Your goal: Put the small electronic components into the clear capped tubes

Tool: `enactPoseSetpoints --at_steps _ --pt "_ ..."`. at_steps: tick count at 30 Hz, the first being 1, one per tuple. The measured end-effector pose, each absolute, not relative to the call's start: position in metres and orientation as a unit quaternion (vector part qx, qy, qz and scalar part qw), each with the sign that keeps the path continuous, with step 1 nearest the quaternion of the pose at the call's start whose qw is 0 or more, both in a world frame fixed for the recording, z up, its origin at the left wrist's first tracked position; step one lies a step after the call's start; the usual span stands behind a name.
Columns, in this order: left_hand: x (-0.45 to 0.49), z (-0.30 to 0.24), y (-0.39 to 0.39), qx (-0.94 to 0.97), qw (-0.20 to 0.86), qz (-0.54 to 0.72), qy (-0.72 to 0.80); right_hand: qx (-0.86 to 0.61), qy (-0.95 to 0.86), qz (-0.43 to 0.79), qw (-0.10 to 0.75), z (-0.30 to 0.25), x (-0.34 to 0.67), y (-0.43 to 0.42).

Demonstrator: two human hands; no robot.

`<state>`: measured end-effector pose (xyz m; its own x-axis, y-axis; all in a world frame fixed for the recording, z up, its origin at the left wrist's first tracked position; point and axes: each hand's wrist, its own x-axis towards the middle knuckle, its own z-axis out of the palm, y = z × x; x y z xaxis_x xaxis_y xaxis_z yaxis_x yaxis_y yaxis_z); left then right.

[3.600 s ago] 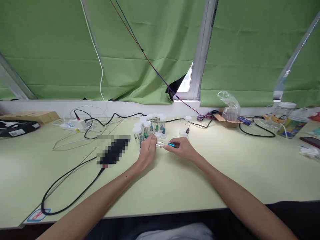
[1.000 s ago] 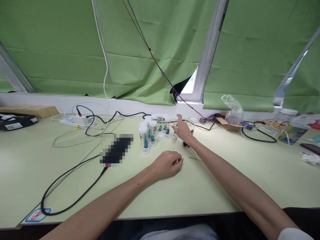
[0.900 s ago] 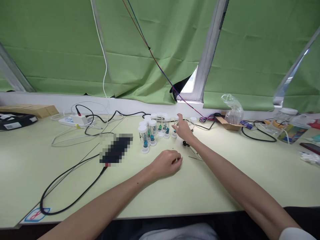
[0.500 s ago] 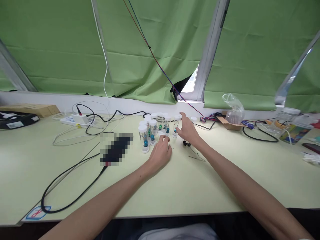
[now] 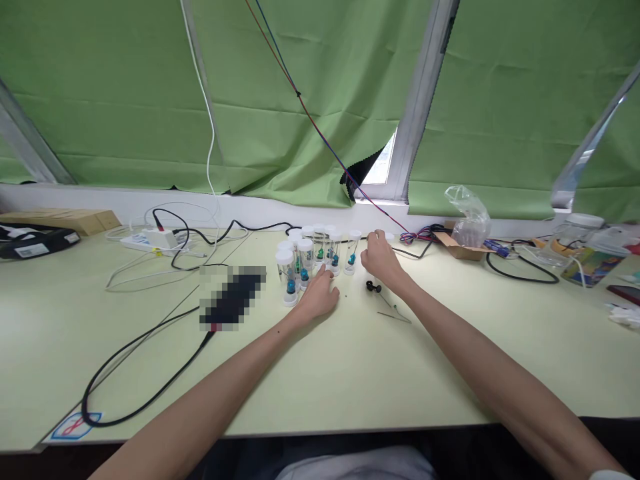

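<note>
Several clear tubes with white caps and white bases stand grouped at mid-table, such as a front tube point(image 5: 287, 273) with a blue piece inside. My left hand point(image 5: 319, 295) rests on the table just right of them, fingertips beside the bases, thumb apart from the fingers. Farther right, past a single tube point(image 5: 353, 253), my right hand point(image 5: 385, 261) is closed with fingers curled down. A white cap point(image 5: 391, 237) shows behind it; what the fingers hold is hidden. Nearer me lies a thin bent metal wire piece point(image 5: 395, 316) beside a small black part point(image 5: 373, 287).
A dark pixelated object point(image 5: 234, 297) with a black cable lies left of the tubes. Behind it is a white power strip point(image 5: 150, 239) with tangled cables. An open cardboard box point(image 5: 457, 249) holding a plastic bag and a clear jar point(image 5: 575, 233) stand at right.
My right hand has moved right, away from the single tube, and its fingers have curled in. My left hand has shifted slightly, with its thumb now lower.
</note>
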<state>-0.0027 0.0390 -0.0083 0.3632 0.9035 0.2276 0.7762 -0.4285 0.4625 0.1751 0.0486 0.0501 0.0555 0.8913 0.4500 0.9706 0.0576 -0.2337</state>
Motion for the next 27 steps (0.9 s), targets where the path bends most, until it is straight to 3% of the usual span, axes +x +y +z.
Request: enactPoseSetpoints --at_steps 13,27 --pt "-0.003 -0.012 0.038 0.823 0.107 0.239 0.505 -0.649 -0.713 -0.112 0.240 0.056 0.177 0.054" --pt "-0.002 -0.014 0.033 0.830 0.085 0.261 0.486 -0.593 -0.745 -0.106 0.286 0.058 0.168 0.035"
